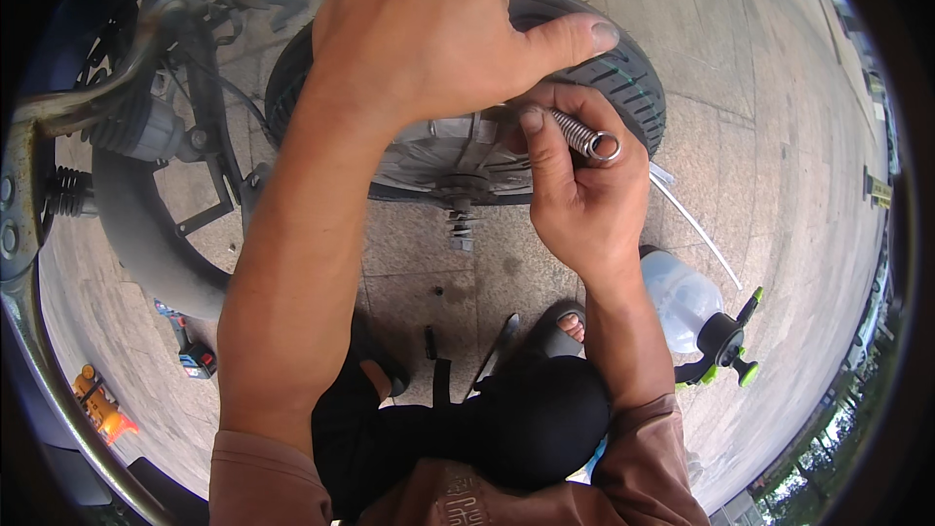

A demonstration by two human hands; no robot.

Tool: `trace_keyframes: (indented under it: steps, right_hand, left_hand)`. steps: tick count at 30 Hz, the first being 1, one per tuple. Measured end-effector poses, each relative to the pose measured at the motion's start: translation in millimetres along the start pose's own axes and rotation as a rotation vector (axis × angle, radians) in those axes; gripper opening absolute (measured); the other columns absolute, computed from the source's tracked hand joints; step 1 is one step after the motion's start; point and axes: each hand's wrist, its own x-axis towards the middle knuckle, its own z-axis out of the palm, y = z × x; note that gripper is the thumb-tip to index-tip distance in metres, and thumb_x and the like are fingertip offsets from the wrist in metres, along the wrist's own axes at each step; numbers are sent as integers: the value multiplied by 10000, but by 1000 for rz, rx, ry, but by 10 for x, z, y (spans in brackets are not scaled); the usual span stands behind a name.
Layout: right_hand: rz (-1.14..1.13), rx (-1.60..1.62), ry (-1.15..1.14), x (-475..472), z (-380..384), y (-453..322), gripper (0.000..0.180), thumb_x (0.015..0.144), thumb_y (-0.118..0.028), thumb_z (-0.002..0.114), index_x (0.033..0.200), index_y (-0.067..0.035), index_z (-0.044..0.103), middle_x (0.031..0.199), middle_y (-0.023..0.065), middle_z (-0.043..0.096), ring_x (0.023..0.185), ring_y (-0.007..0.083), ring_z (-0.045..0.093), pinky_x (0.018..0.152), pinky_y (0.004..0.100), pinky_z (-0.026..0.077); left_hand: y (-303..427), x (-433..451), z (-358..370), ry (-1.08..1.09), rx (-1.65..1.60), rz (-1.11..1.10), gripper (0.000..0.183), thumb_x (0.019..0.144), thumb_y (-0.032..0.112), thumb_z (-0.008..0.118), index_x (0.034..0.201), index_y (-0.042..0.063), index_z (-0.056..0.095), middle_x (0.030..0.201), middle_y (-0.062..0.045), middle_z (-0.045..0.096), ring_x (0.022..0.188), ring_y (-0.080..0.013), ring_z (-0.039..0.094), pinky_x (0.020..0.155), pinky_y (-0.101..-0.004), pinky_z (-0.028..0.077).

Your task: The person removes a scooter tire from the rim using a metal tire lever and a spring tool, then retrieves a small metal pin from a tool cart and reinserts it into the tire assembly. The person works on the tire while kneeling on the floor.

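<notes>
A scooter wheel with a black rubber tyre [632,80] and a grey metal hub [445,161] stands before me, its threaded axle [461,223] pointing towards me. Between the thumb and fingers of my right hand [588,183] is a metal coil spring [581,135], its looped end pointing to the lower right. My left hand [431,36] reaches over the top of the wheel, thumb stretched out to the right above the tread. Its fingertips are hidden, so what they touch cannot be told.
At left stand a vehicle's metal frame tube [95,106] and dark fender [157,234]. A cordless power tool [190,347] and an orange-yellow tool [102,405] lie lower left. A pump spray bottle [679,299] and white strip [697,230] lie right. A flat metal bar [500,343] lies near my feet.
</notes>
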Motion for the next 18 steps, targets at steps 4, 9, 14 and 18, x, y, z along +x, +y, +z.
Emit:
trace_keyframes:
  steps: [4,9,14,18]
  right_hand:
    - [-84,-211,-29,20,-85,-77,86,946,-50,677,1010,7,674,769,106,704,681,201,693,640,304,533]
    - [-126,-242,-54,29,-63,-138,105,899,-49,700,991,-12,664,815,176,710,722,362,710,635,396,545]
    - [-31,-86,-68,40,-12,-146,92,925,-37,683,1008,-2,665,791,139,716,647,268,699,593,346,525]
    - [217,332,-53,-36,60,-168,74,975,-29,633,1026,11,668,777,58,707,640,96,616,584,253,491]
  left_hand:
    - [-51,26,22,-11,-5,4,589,845,594,710,910,9,679,777,-219,695,778,-426,687,710,-489,530]
    - [-26,25,14,-47,3,-23,610,840,611,706,893,4,670,772,-218,696,772,-413,695,706,-491,530]
    - [16,16,-1,-44,60,-13,639,844,629,687,877,-9,656,764,-232,687,763,-419,692,705,-498,529]
    - [18,24,-21,-53,54,-27,641,845,628,686,863,-11,653,771,-239,686,766,-424,690,706,-503,528]
